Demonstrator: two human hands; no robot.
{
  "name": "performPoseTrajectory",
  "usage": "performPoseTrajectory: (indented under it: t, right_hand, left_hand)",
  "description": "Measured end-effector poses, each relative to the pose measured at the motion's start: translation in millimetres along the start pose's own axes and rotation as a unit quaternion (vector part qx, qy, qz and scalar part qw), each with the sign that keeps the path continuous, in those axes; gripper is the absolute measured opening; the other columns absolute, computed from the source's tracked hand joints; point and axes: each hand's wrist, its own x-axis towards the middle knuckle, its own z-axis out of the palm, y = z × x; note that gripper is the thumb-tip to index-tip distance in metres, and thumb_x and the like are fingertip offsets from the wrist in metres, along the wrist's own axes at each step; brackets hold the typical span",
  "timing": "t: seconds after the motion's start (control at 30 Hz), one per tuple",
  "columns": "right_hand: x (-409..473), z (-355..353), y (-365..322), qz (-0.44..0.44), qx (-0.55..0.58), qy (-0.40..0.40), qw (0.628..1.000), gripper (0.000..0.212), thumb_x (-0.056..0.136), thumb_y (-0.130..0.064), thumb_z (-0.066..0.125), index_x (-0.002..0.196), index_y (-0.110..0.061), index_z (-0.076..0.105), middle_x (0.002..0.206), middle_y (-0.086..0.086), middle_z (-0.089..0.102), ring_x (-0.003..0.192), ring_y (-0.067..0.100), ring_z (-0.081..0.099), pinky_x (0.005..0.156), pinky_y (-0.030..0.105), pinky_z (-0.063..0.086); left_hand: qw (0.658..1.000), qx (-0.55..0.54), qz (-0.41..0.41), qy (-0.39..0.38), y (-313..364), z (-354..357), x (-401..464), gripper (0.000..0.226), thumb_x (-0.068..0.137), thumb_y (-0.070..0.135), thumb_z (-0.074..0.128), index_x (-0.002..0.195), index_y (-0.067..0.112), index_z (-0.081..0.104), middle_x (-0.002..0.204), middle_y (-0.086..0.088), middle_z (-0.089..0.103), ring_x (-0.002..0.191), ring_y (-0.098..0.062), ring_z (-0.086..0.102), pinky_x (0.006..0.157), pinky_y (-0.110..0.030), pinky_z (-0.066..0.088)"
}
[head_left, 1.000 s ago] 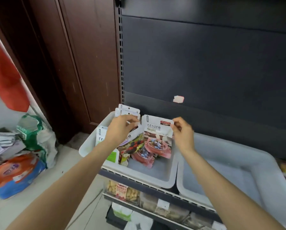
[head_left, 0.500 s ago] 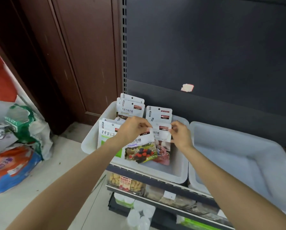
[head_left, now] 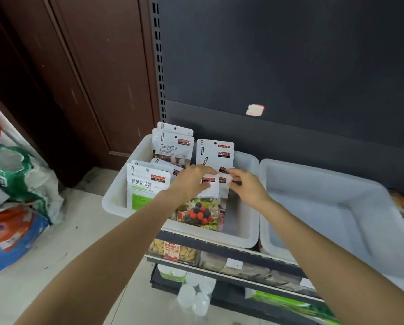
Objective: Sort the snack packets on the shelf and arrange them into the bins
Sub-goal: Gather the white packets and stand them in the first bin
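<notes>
1. Two white plastic bins sit side by side on the shelf: the left bin point(head_left: 243, 238) has all the snack packets in it, the right bin point(head_left: 336, 207) looks bare inside
2. left hand point(head_left: 189, 181) is pinching the top edge of the berry packet point(head_left: 199, 213), the one with red and dark berries printed on the front, standing upright near the front of the left bin
3. right hand point(head_left: 249, 187) is closed on the top of a packet just behind/beside the berry one, fingertips almost touching the left hand's. Can't really tell which packet it's got, too much overlap there
4. green-label packets point(head_left: 147, 186) stand at the left front of the same bin, a few stacked together
5. chocolate candy packets point(head_left: 172, 146) are leaning up at the back left, and another stack of white packets point(head_left: 213, 152) is at the back right, right behind the hands
6. lower shelf point(head_left: 219, 261) under the bins has more snacks in clear packs, plus some bags point(head_left: 15, 207) on the floor off to the left
</notes>
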Motion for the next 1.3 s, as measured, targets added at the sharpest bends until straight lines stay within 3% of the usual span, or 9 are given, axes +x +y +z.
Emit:
performPoseTrajectory:
  t: [0.1, 0.27, 0.37, 0.53, 0.73, 1.0, 1.17, 1.3]
  right_hand:
    - [-5, -5, -3, -0.023, -0.041, 0.022, 0.999, 0.039, 0.092, -0.008, 0.055, 0.131, -0.014, 0.055, 0.127, 0.008, 0.055, 0.116, 0.023, 0.054, 0.097, 0.029, 0.040]
    - [-28, -22, -4, -0.046, -0.072, 0.068, 0.994, 0.029, 0.093, -0.010, 0.052, 0.121, -0.012, 0.060, 0.115, 0.007, 0.056, 0.111, 0.021, 0.052, 0.090, 0.026, 0.038]
    - [-47, -34, 6, -0.043, -0.091, 0.093, 0.991, 0.029, 0.093, -0.012, 0.052, 0.120, -0.013, 0.060, 0.116, 0.005, 0.055, 0.112, 0.021, 0.051, 0.095, 0.035, 0.042]
    - [-80, -71, 29, -0.024, -0.145, 0.156, 0.977, 0.030, 0.093, -0.013, 0.048, 0.122, -0.011, 0.056, 0.118, 0.003, 0.060, 0.114, 0.024, 0.051, 0.094, 0.040, 0.043]
    - [-142, -121, 95, 0.052, -0.184, 0.186, 0.964, 0.033, 0.095, -0.017, 0.047, 0.127, -0.013, 0.054, 0.123, 0.006, 0.058, 0.114, 0.024, 0.053, 0.092, 0.040, 0.044]
    - [-266, -217, 216, 0.171, -0.170, 0.228, 0.943, 0.031, 0.096, -0.025, 0.047, 0.125, -0.017, 0.056, 0.122, 0.009, 0.057, 0.102, 0.030, 0.058, 0.077, 0.038, 0.050]
    - [-341, -269, 293, 0.219, -0.163, 0.278, 0.921, 0.032, 0.097, -0.022, 0.047, 0.128, -0.016, 0.053, 0.128, 0.010, 0.053, 0.111, 0.030, 0.054, 0.083, 0.040, 0.049]
    - [-381, -301, 348, 0.251, -0.142, 0.302, 0.909, 0.033, 0.095, -0.020, 0.049, 0.127, -0.013, 0.054, 0.117, 0.012, 0.056, 0.109, 0.033, 0.053, 0.085, 0.045, 0.048]
  left_hand:
    - [0.999, -0.026, -0.005, 0.031, 3, -4, -3, 0.039, 0.090, 0.018, 0.063, 0.128, 0.024, 0.056, 0.139, 0.000, 0.049, 0.126, -0.020, 0.047, 0.106, -0.035, 0.041]
    - [0.996, -0.058, 0.010, 0.062, 22, -8, -16, 0.028, 0.093, 0.022, 0.059, 0.120, 0.020, 0.061, 0.124, -0.001, 0.061, 0.105, -0.016, 0.060, 0.090, -0.028, 0.049]
    - [0.996, -0.011, 0.039, 0.073, 43, -5, -27, 0.027, 0.096, 0.024, 0.053, 0.121, 0.019, 0.060, 0.118, -0.003, 0.063, 0.103, -0.020, 0.061, 0.089, -0.037, 0.051]
    - [0.989, 0.062, 0.084, 0.106, 99, 5, -23, 0.026, 0.097, 0.026, 0.047, 0.119, 0.017, 0.059, 0.114, -0.004, 0.060, 0.107, -0.023, 0.053, 0.088, -0.038, 0.046]
    - [0.988, 0.064, 0.126, 0.061, 192, 47, -7, 0.031, 0.097, 0.024, 0.046, 0.126, 0.019, 0.054, 0.125, -0.004, 0.052, 0.118, -0.023, 0.047, 0.090, -0.037, 0.042]
    - [0.980, 0.030, 0.196, -0.013, 360, 134, -2, 0.028, 0.097, 0.026, 0.047, 0.122, 0.020, 0.057, 0.120, -0.004, 0.055, 0.110, -0.025, 0.054, 0.087, -0.037, 0.045]
    - [0.973, 0.001, 0.230, -0.009, 464, 189, -10, 0.028, 0.096, 0.028, 0.050, 0.122, 0.022, 0.058, 0.123, -0.002, 0.059, 0.110, -0.022, 0.056, 0.083, -0.035, 0.047]
    - [0.965, -0.006, 0.261, -0.030, 529, 227, -7, 0.028, 0.097, 0.028, 0.049, 0.122, 0.022, 0.057, 0.123, -0.002, 0.059, 0.109, -0.023, 0.055, 0.081, -0.035, 0.047]
